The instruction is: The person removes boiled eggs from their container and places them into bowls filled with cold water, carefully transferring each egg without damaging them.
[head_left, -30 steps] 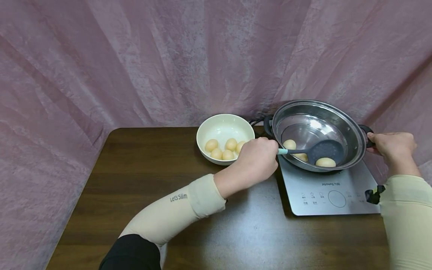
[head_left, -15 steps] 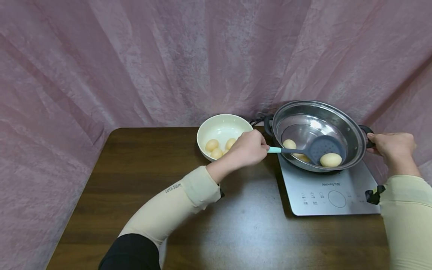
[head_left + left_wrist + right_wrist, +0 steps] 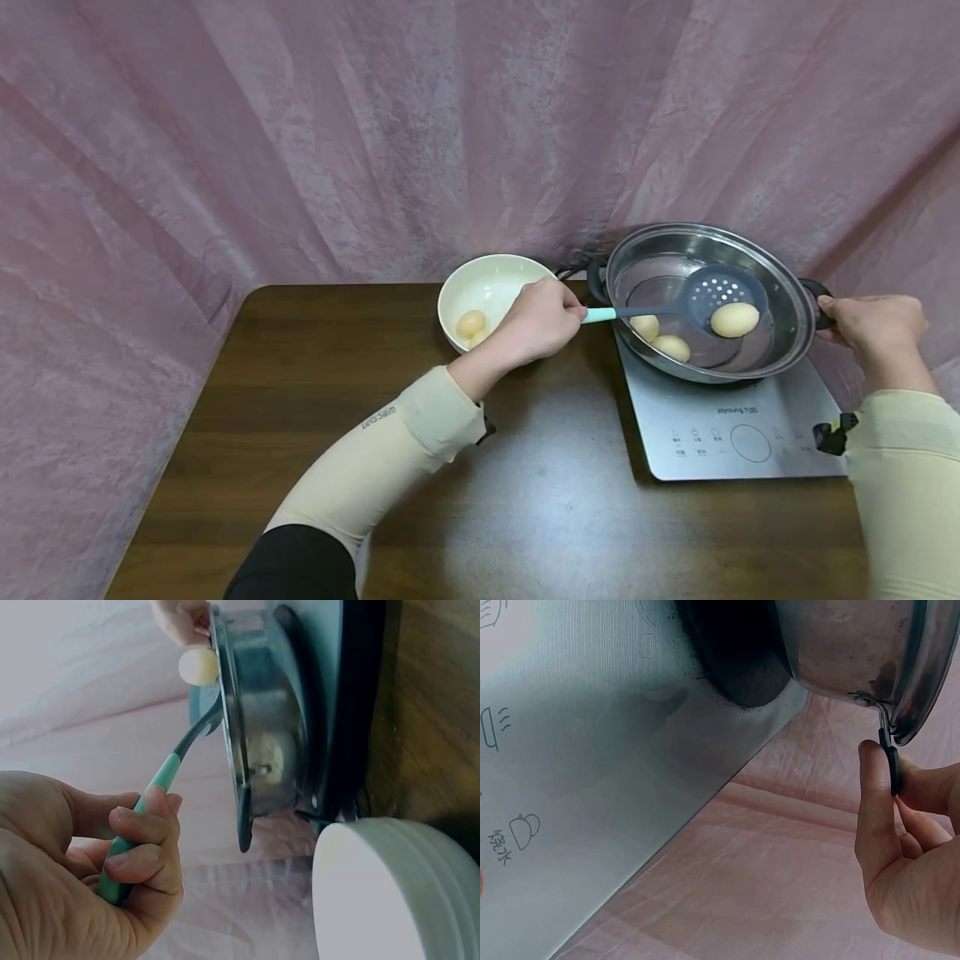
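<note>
My left hand [image 3: 543,317] grips the mint-green handle of a dark grey slotted skimmer [image 3: 705,283]. One pale yellow egg [image 3: 735,320] rides on the skimmer's perforated head, over the steel pot [image 3: 660,243]; from the left wrist, the egg [image 3: 198,667] shows above the pot's rim. Two more eggs [image 3: 671,347] lie inside the pot at its near left. With thumb and fingers, my right hand [image 3: 888,329] pinches the pot's black right side handle [image 3: 893,769]. Behind my left hand stands a cream bowl [image 3: 487,283] with eggs [image 3: 472,323], partly hidden by that hand.
Under the pot sits a silver induction cooker [image 3: 705,442] on the right of a brown wooden table [image 3: 300,400]. A pink curtain [image 3: 375,167] hangs behind the table, and a black cable [image 3: 573,268] runs between bowl and pot.
The skimmer has tilted and risen with one egg now on its head. My left hand has shifted left, covering more of the bowl. My right hand stays on the pot handle.
</note>
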Action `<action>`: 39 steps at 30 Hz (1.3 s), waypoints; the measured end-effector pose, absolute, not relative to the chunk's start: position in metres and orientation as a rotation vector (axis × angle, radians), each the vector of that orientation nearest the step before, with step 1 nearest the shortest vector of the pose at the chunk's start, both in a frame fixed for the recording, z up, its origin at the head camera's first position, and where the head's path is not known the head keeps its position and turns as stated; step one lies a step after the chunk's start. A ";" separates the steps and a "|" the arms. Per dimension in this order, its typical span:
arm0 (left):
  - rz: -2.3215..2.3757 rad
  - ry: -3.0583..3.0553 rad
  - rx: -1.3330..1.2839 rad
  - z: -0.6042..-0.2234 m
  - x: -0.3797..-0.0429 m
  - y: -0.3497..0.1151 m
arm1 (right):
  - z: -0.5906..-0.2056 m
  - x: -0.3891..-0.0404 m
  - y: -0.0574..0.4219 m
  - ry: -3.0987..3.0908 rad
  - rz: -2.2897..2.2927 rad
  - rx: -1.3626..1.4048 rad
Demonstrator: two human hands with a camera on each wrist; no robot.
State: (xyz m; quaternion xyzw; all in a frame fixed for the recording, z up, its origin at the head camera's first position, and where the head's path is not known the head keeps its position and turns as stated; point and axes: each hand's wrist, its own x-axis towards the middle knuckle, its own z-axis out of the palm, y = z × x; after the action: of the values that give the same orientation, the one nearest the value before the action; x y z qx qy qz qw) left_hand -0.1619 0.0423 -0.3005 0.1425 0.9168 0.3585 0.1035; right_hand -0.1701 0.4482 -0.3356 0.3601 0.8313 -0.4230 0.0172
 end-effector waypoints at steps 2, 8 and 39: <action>1.073 2.702 0.398 -0.300 -0.162 0.040 | -0.335 -0.170 0.448 2.572 -1.309 1.137; 1.084 2.716 0.413 -0.300 -0.163 0.039 | -0.333 -0.165 0.449 2.557 -1.327 1.170; 1.176 2.750 0.278 -0.277 -0.163 -0.012 | -0.334 -0.170 0.446 2.594 -1.279 1.147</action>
State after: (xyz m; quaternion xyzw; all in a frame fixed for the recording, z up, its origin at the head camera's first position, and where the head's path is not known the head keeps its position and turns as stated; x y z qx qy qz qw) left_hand -0.1630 -0.0120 -0.2767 0.0925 0.9134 0.3905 0.0687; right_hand -0.1699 0.4456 -0.3341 0.3687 0.8337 -0.4110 0.0150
